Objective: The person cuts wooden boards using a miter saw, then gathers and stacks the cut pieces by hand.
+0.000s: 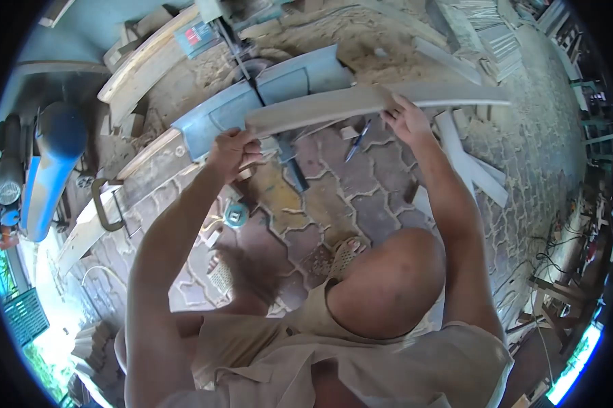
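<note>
A long, slightly curved pale wooden board (313, 111) spans the view in front of me, above the blue-grey metal table (208, 122) of a machine. My left hand (233, 153) grips its left end with curled fingers. Farther along, my right hand (406, 120) pinches the near edge, and the board extends past it to the right. Close to the board's left end, a narrow dark upright part (242, 64), which looks like a saw blade or its guide, comes down to the table. The board covers part of the table.
A blue pen (358, 141) and a small wood block (348, 132) lie below the board. Near my feet is a teal round object (236, 215). Pale wood strips (470, 163) lie right, a brown C-shaped frame (106, 205) left. Sawdust (381, 58) covers the ground behind.
</note>
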A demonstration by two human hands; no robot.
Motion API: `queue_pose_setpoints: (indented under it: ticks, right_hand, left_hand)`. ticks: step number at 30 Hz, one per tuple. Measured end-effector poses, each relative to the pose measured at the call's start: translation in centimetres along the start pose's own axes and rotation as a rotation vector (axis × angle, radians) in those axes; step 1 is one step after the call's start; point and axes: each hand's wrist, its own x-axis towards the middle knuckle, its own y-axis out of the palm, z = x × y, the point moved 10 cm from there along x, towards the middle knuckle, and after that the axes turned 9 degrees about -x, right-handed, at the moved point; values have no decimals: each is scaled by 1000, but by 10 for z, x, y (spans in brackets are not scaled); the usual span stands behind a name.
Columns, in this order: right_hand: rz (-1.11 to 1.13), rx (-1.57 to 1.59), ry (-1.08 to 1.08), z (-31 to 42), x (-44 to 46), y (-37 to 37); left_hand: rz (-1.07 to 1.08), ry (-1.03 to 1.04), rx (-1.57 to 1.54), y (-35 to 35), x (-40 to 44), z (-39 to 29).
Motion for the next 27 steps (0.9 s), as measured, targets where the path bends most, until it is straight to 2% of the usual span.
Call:
queue_pose_setpoints:
  ticks: [2,3,5,9,10,12,17,18,20,22,23,25,26,27]
  right_hand:
    - [51,-72,2,20,49,2]
    - [108,-126,20,22,72,6]
    - [-35,-88,46,15,110,-2]
    - [-121,-62,-72,21,133,9]
    - [-161,-64,-95,16,133,16]
    - [-150,-128,-148,18,135,18]
    - [239,-239,90,-36,92,85]
    - [249,-232,91,-42,95,92]
    - [213,-344,-158,-31,91,103]
    - [210,-352,-155,-25,85,106]
    - [210,-369,-151,-25,82,111]
    - [201,-418,-162,-43,106,113]
    - [169,-483,-179,-41,115,100]
    - [138,-477,-278,-29,107,102]
  left_hand:
    - [25,39,-76,12,22,-5]
    - [-40,98,-1,13,28,-11]
    - [-76,154,65,27,42,-16]
    - [-242,185,409,22,49,-28]
    - [-259,180,404,24,49,-30]
    - [-325,194,675,29,43,-41]
    - [-393,209,866,27,39,-49]
    - [-358,170,779,28,41,-45]
    - [-320,125,696,28,46,-38]
    - [-211,80,475,26,55,-32]
    - [-218,80,484,21,56,-31]
    - [-302,147,173,11,60,-31]
    - [-340,165,131,5,61,-29]
    - [-346,180,84,4,65,-29]
